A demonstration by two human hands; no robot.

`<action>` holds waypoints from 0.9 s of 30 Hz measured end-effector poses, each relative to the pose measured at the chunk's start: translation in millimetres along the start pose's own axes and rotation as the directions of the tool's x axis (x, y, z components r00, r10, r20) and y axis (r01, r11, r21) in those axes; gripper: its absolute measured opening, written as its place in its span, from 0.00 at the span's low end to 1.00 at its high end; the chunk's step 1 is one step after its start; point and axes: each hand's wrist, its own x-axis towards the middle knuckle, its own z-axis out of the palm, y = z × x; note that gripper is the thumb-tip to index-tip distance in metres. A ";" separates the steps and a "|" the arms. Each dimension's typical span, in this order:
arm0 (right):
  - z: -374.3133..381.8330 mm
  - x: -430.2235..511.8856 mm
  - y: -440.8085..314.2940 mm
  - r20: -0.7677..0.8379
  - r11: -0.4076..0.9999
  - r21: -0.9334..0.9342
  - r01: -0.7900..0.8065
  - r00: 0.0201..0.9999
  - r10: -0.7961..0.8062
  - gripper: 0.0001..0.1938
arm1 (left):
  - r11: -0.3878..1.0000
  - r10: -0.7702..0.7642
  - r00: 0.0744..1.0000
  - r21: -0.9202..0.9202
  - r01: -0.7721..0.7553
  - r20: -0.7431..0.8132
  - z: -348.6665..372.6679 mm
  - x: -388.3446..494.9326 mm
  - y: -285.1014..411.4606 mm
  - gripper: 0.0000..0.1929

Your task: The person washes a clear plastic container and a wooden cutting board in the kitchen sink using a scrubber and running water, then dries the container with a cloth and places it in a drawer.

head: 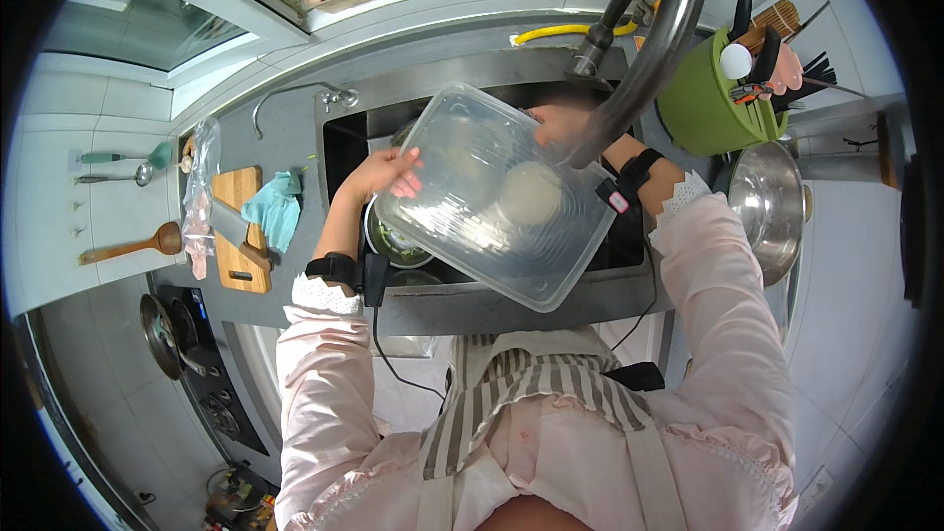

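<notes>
A large clear plastic lid or shallow container [472, 236] is held tilted over the black sink [343, 155]. My left hand [387, 173] grips its left edge, thumb on top. At its upper right edge is my right hand [564, 125], blurred and partly hidden behind the faucet spout [664, 51]; what its fingers hold cannot be told. Through the plastic a pale round shape shows. Beneath its lower left side, a round metal bowl [391, 243] with green bits sits in the sink.
On the left counter lie a wooden cutting board [254, 236], a cleaver [230, 223] and a turquoise cloth [279, 210]. A small tap [341, 97] stands at the sink's back left. To the right are a green utensil holder [693, 103] and a large steel basin [771, 214].
</notes>
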 end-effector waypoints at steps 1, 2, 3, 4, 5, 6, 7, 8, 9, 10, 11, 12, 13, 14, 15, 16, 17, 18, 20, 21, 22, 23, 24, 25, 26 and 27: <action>0.5 -0.6 -1.8 -0.067 0.999 -0.041 -0.033 0.997 0.030 0.29 | 1.000 -0.001 1.000 -0.018 0.001 -0.029 -0.8 -0.1 1.7 0.24; -1.3 -1.8 -2.8 -0.117 0.998 -0.062 0.011 0.993 -0.018 0.25 | 0.999 -0.002 0.999 -0.041 0.000 -0.045 -0.6 -1.0 1.6 0.24; -2.7 -3.4 -2.0 -0.165 0.995 -0.087 0.052 0.984 -0.066 0.21 | 0.998 0.005 0.997 -0.059 -0.009 -0.073 -1.2 -2.6 0.8 0.23; -7.0 -5.3 -1.3 -0.234 0.970 -0.241 -0.043 0.972 -0.015 0.25 | 0.994 -0.005 0.997 -0.113 -0.004 -0.073 -2.4 -5.8 -1.1 0.22; -10.1 -9.5 1.5 -0.244 0.967 -0.249 0.049 0.963 -0.112 0.26 | 0.987 -0.008 0.996 -0.163 -0.006 -0.083 -3.1 -11.0 -4.8 0.21; -15.9 -13.9 3.4 -0.264 0.956 -0.277 0.094 0.949 -0.170 0.27 | 0.978 -0.017 0.995 -0.207 -0.004 -0.101 -3.4 -16.6 -8.6 0.20; -19.4 -20.2 6.3 -0.283 0.942 -0.307 0.138 0.932 -0.229 0.28 | 0.970 0.000 0.993 -0.239 -0.029 -0.121 -3.0 -22.2 -12.1 0.20; -23.6 -25.8 7.7 -0.330 0.964 -0.262 0.051 0.934 -0.139 0.30 | 0.963 0.012 0.989 -0.265 -0.051 -0.147 -1.7 -27.9 -15.2 0.19; -23.4 -34.2 10.5 -0.338 0.966 -0.214 0.147 0.917 -0.214 0.30 | 0.958 0.003 0.983 -0.282 -0.055 -0.182 1.3 -33.3 -17.7 0.18; -20.6 -42.4 12.7 -0.375 0.958 -0.178 0.227 0.884 -0.279 0.30 | 0.946 0.006 0.978 -0.317 -0.073 -0.207 5.4 -39.1 -19.7 0.17; -14.2 -51.3 15.0 -0.419 0.948 -0.152 0.279 0.851 -0.318 0.30 | 0.933 0.043 0.969 -0.338 -0.126 -0.241 12.1 -44.7 -21.6 0.16; -4.0 -59.3 17.2 -0.448 0.949 -0.158 0.272 0.837 -0.314 0.31 | 0.923 0.053 0.956 -0.350 -0.157 -0.288 21.7 -50.0 -23.5 0.16; 11.1 -66.3 19.9 -0.470 0.942 -0.139 0.306 0.817 -0.335 0.30 | 0.914 0.063 0.941 -0.360 -0.189 -0.333 29.7 -56.5 -24.5 0.15; 29.8 -72.3 23.2 -0.503 0.946 -0.126 0.299 0.803 -0.320 0.29 | 0.855 0.077 0.958 -0.476 -0.206 -0.277 37.3 -61.4 -24.0 0.14; 48.8 -77.5 27.1 -0.533 0.946 -0.107 0.307 0.785 -0.315 0.27 | 0.854 0.089 0.954 -0.472 -0.221 -0.287 45.2 -67.4 -23.9 0.15; 68.9 -81.1 31.7 -0.566 0.941 -0.236 0.242 0.753 -0.336 0.25 | 0.839 0.107 0.942 -0.479 -0.257 -0.318 55.4 -71.5 -23.6 0.15; 86.7 -82.7 36.5 -0.569 0.882 -0.403 0.246 0.687 -0.452 0.23 | 0.826 0.113 0.931 -0.488 -0.283 -0.348 66.0 -75.3 -23.7 0.16; 103.4 -76.5 40.2 -0.644 0.896 -0.434 0.091 0.664 -0.380 0.23 | 0.811 0.124 0.915 -0.492 -0.317 -0.385 76.0 -79.1 -24.3 0.17; 131.4 -65.7 49.6 -0.716 0.880 -0.461 -0.111 0.632 -0.296 0.24 | 0.777 0.119 0.890 -0.517 -0.360 -0.440 92.6 -84.5 -25.2 0.17; 140.6 -58.0 53.9 -0.747 0.868 -0.480 -0.130 0.579 -0.327 0.24 | 0.758 0.122 0.876 -0.526 -0.386 -0.467 98.7 -87.2 -26.2 0.16; 149.5 -49.6 58.2 -0.773 0.859 -0.489 -0.153 0.532 -0.346 0.25 | 0.765 0.124 0.862 -0.506 -0.398 -0.491 104.5 -90.5 -28.4 0.20; 156.6 -41.0 61.9 -0.802 0.860 -0.473 -0.194 0.499 -0.328 0.26 | 0.761 0.140 0.846 -0.490 -0.424 -0.515 110.5 -93.1 -31.0 0.20; 158.7 -31.7 64.8 -0.822 0.871 -0.451 -0.196 0.470 -0.320 0.25 | 0.757 0.157 0.828 -0.473 -0.451 -0.538 117.0 -94.7 -33.7 0.20; 159.4 -22.2 66.5 -0.842 0.874 -0.447 -0.187 0.418 -0.341 0.24 | 0.744 0.174 0.815 -0.468 -0.476 -0.553 122.1 -95.8 -36.2 0.20; 159.5 -12.7 66.9 -0.866 0.884 -0.425 -0.196 0.371 -0.335 0.22 | 0.742 0.169 0.813 -0.472 -0.477 -0.556 125.6 -97.5 -38.9 0.20; 158.4 -3.8 66.2 -0.890 0.898 -0.381 -0.222 0.352 -0.291 0.21 | 0.755 0.182 0.818 -0.456 -0.472 -0.545 129.0 -99.7 -41.7 0.20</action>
